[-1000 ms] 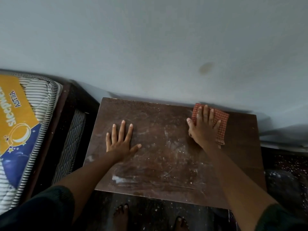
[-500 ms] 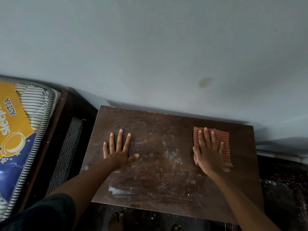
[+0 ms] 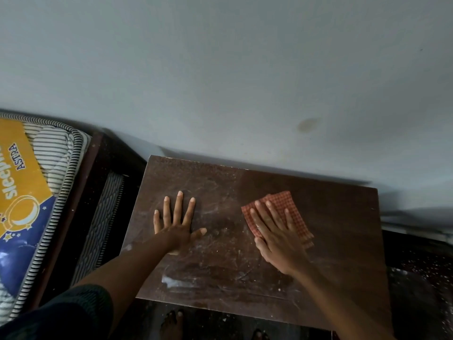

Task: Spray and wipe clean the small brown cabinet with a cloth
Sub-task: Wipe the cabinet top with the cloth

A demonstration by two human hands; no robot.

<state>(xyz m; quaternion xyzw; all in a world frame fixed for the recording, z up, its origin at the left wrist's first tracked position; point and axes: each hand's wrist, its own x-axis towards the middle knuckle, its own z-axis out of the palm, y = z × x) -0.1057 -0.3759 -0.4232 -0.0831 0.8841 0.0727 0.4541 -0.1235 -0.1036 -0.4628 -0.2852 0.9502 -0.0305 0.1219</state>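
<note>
Scuffed, white-streaked brown cabinet [image 3: 220,253]; checked orange cloth [image 3: 291,207]

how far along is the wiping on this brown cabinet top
Partly done: the right of the cabinet looks darker and cleaner. In hand: the right hand presses the cloth flat near the middle while the left hand rests flat. Left: white smears and specks across the middle and front left.

The right hand [image 3: 277,239] slides the checked cloth [image 3: 291,209] off the back edge of the cabinet top [image 3: 343,229] — toward the middle, nearer the left hand [image 3: 176,224] — and the cloth now lies skewed.
</note>
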